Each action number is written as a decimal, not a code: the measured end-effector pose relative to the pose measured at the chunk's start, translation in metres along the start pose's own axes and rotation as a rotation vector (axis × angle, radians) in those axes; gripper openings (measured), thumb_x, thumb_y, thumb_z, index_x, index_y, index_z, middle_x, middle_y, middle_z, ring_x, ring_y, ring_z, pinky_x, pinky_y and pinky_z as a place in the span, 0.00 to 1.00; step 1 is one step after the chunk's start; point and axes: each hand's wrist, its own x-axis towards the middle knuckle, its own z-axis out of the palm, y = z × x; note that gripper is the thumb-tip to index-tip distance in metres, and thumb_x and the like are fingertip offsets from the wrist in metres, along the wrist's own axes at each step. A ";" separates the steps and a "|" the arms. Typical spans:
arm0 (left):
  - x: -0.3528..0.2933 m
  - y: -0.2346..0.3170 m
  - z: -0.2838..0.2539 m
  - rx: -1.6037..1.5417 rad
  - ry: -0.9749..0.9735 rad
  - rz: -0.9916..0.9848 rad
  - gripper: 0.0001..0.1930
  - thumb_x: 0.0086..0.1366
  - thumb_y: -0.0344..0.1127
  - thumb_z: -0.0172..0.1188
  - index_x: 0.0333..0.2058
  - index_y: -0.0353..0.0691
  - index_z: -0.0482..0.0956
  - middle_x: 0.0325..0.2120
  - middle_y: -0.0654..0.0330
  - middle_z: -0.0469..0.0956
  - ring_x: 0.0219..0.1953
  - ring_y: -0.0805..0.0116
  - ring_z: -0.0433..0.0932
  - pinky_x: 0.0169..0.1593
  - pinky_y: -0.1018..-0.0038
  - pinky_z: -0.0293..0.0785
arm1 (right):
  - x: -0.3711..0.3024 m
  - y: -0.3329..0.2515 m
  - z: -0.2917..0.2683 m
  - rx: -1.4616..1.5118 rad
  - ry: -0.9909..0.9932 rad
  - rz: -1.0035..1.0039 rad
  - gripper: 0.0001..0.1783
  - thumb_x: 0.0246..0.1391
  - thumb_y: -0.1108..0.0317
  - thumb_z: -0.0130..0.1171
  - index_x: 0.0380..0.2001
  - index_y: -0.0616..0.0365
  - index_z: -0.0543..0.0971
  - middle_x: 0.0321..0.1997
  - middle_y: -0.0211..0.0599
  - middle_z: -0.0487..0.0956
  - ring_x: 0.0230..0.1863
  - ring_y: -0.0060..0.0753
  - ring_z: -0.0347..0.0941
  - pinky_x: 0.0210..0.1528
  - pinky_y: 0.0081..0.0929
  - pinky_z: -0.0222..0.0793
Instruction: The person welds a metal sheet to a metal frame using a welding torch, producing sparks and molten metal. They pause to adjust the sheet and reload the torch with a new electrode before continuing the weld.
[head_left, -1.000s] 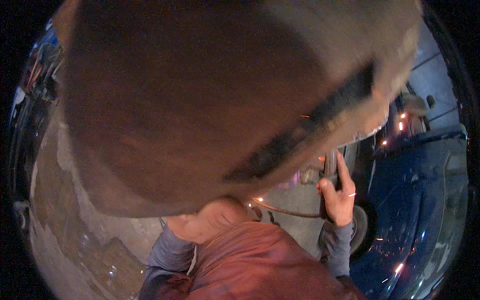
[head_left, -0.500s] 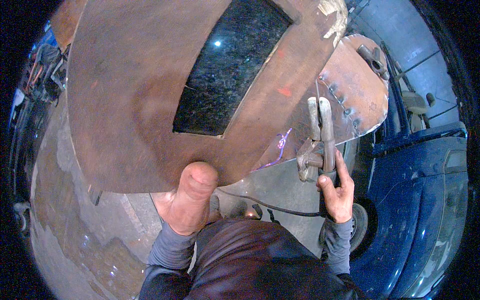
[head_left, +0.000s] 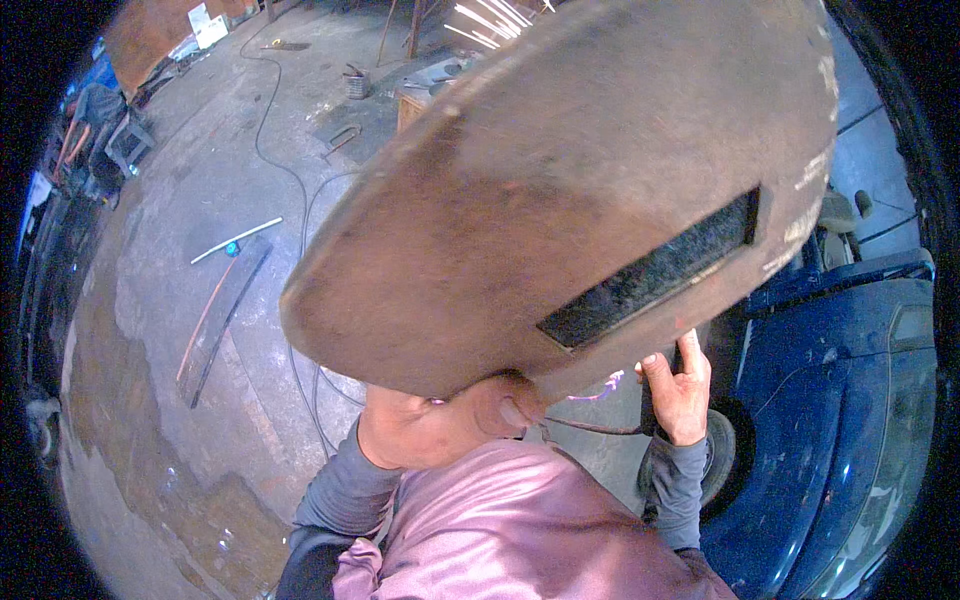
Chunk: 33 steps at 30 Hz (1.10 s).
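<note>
My left hand (head_left: 440, 425) is closed around the lower edge of a brown hand-held welding shield (head_left: 470, 270). The shield has a dark rectangular window (head_left: 655, 270) and slants across the middle of the view. Beneath its right edge, my right hand (head_left: 680, 390) grips the handle of a welding electrode holder (head_left: 650, 408), thumb and index finger stretched along it. The holder's jaws and the metal panel beyond are hidden behind the shield. A small purple-lit strip (head_left: 605, 388) shows just below the shield's edge.
A blue vehicle (head_left: 820, 420) with a wheel (head_left: 725, 455) stands close on my right. A dark cable (head_left: 590, 428) runs to the holder. Long strips (head_left: 225, 320) and loose cable (head_left: 303, 200) lie on the floor at left. Bright sparks (head_left: 490, 22) fly at the far top, near a can (head_left: 357, 82).
My left hand has swung and tilted the shield to the right, so it now covers the holder's jaws and the metal panel. The right hand has barely moved. Floor and sparks have come into view.
</note>
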 end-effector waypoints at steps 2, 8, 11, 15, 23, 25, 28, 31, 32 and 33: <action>0.001 0.004 0.001 0.037 -0.047 -0.049 0.18 0.58 0.36 0.70 0.44 0.33 0.80 0.37 0.57 0.82 0.39 0.64 0.80 0.42 0.70 0.76 | 0.000 -0.002 -0.001 -0.064 -0.012 -0.014 0.32 0.53 0.69 0.62 0.61 0.67 0.67 0.57 0.50 0.75 0.58 0.42 0.70 0.63 0.32 0.60; 0.011 0.004 -0.006 0.036 -0.123 0.032 0.18 0.57 0.36 0.71 0.43 0.33 0.80 0.37 0.58 0.82 0.38 0.65 0.80 0.42 0.70 0.75 | 0.002 -0.024 0.004 0.057 -0.057 0.010 0.26 0.55 0.67 0.62 0.54 0.69 0.72 0.52 0.47 0.78 0.54 0.38 0.72 0.59 0.33 0.63; 0.012 0.004 -0.006 0.091 -0.037 0.069 0.17 0.57 0.36 0.70 0.42 0.33 0.80 0.37 0.58 0.82 0.39 0.65 0.80 0.43 0.70 0.75 | 0.001 -0.019 0.008 0.143 -0.040 0.007 0.28 0.54 0.68 0.61 0.56 0.69 0.70 0.54 0.49 0.76 0.55 0.39 0.71 0.59 0.33 0.63; 0.013 -0.001 -0.019 0.368 0.169 0.062 0.12 0.61 0.35 0.67 0.39 0.33 0.81 0.35 0.60 0.81 0.38 0.68 0.78 0.45 0.70 0.73 | -0.004 -0.016 0.011 0.140 0.018 -0.022 0.36 0.51 0.74 0.61 0.63 0.66 0.64 0.62 0.53 0.71 0.64 0.43 0.67 0.65 0.34 0.59; 0.047 -0.024 -0.035 -0.047 0.444 0.171 0.17 0.62 0.37 0.67 0.46 0.35 0.76 0.39 0.64 0.77 0.40 0.71 0.75 0.46 0.75 0.70 | -0.006 -0.016 0.013 0.084 0.016 0.010 0.38 0.49 0.75 0.62 0.65 0.64 0.63 0.64 0.52 0.70 0.66 0.44 0.65 0.67 0.35 0.57; 0.044 -0.027 -0.034 -0.046 0.462 0.143 0.18 0.62 0.39 0.67 0.47 0.35 0.76 0.40 0.64 0.77 0.41 0.71 0.74 0.47 0.74 0.70 | -0.008 -0.016 0.014 0.080 0.013 0.018 0.38 0.49 0.75 0.61 0.65 0.65 0.63 0.65 0.51 0.69 0.67 0.44 0.65 0.68 0.35 0.57; 0.042 -0.033 -0.038 0.033 0.460 0.193 0.20 0.62 0.41 0.67 0.48 0.36 0.75 0.41 0.63 0.76 0.42 0.71 0.74 0.48 0.74 0.69 | -0.010 -0.018 0.016 0.056 0.011 0.012 0.38 0.49 0.75 0.61 0.65 0.65 0.63 0.65 0.51 0.69 0.67 0.44 0.64 0.68 0.35 0.57; 0.038 -0.030 -0.036 0.073 0.475 0.203 0.20 0.62 0.41 0.67 0.48 0.36 0.75 0.41 0.63 0.77 0.42 0.71 0.74 0.48 0.73 0.70 | -0.011 -0.023 0.017 -0.001 0.018 -0.045 0.38 0.49 0.74 0.61 0.64 0.66 0.64 0.65 0.51 0.70 0.66 0.44 0.65 0.67 0.35 0.57; 0.037 -0.029 -0.038 0.077 0.445 0.175 0.20 0.62 0.41 0.67 0.48 0.36 0.75 0.41 0.63 0.77 0.42 0.71 0.74 0.48 0.73 0.70 | -0.012 -0.023 0.017 0.010 0.020 -0.027 0.38 0.49 0.74 0.61 0.64 0.66 0.64 0.64 0.51 0.70 0.66 0.44 0.65 0.67 0.35 0.57; 0.035 -0.027 -0.040 0.084 0.417 0.147 0.21 0.62 0.41 0.67 0.48 0.35 0.75 0.41 0.62 0.77 0.42 0.71 0.74 0.48 0.73 0.70 | -0.013 -0.022 0.018 0.024 0.021 -0.009 0.38 0.49 0.74 0.61 0.64 0.66 0.64 0.64 0.51 0.70 0.66 0.44 0.65 0.67 0.35 0.57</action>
